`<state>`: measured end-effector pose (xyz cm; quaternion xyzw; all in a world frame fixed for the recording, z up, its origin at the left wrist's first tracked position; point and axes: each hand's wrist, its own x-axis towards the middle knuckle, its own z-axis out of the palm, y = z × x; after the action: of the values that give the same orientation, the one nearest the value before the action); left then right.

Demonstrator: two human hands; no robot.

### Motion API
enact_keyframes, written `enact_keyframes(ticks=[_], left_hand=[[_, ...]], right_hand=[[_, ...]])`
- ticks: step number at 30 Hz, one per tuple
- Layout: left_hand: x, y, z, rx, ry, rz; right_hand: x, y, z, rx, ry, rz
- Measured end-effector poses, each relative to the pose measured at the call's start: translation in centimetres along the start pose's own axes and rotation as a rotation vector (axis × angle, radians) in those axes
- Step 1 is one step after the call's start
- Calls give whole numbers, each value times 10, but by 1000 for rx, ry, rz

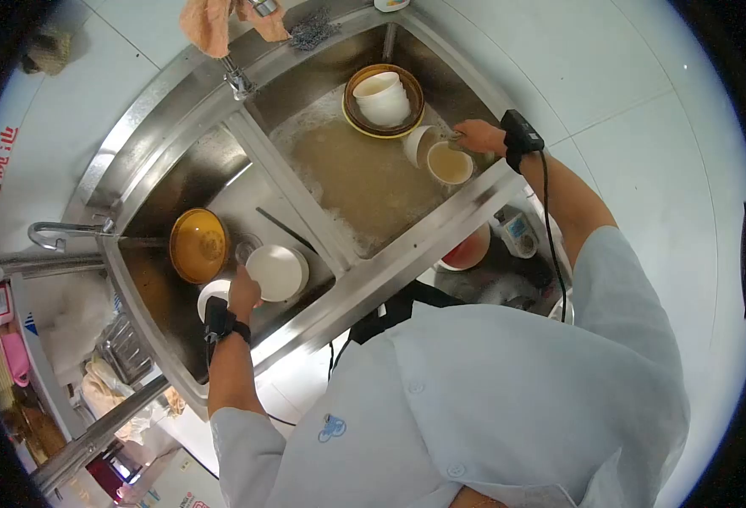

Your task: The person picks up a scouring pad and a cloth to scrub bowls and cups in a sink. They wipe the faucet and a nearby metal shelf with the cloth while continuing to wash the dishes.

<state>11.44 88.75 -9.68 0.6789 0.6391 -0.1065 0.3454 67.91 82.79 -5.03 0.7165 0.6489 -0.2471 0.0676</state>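
Note:
My left hand (244, 292) is in the left basin, its fingers closed at the near-left rim of a white bowl (280, 273). A second white bowl (214, 296) sits partly hidden under my left wrist. Beyond it a yellow-brown bowl (199, 245) leans against the basin wall. In the right basin my right hand (479, 137) is closed at the edge of a white bowl (450, 163) filled with cloudy liquid; the exact finger contact is small in view. Another white bowl (417, 146) lies tilted beside it. Stacked white bowls (381, 100) rest inside a brown bowl (356, 125).
Murky, foamy water (356, 173) fills the right basin. A steel divider (284, 190) separates the basins. Faucets (237, 83) stand at the back, near an orange cloth (206, 25) and a steel wool scrubber (313, 32). A dark thin stick (286, 229) lies in the left basin.

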Motion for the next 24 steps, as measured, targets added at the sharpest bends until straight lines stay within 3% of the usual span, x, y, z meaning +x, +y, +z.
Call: enact_keyframes(ticks=[2,6,8,9,11,15,18,20,24], left_hand=[[19,-23,21,157,35,52],[20,-19,33,195,44,72],[34,-33,47,180,10,-16],[34,-29,49,179,-3,-26],[30,-15,42,244,14,-6],[27,-9,38,322,-8,-93],[21,5,32,213,-54,-207],[15,13,30,269,148,-151],[25,-9,34,206,276,-129]], right_hand=[[18,17,10,-206,-74,121],[49,66,42,-179,26,-14],[61,60,34,-57,-273,-227],[73,70,46,-53,-289,-230],[105,98,84,-197,-295,-524],[122,76,96,-261,-376,-508],[131,71,109,-325,-412,-486],[136,70,114,-367,-431,-462],[141,77,117,-443,-490,-392]])
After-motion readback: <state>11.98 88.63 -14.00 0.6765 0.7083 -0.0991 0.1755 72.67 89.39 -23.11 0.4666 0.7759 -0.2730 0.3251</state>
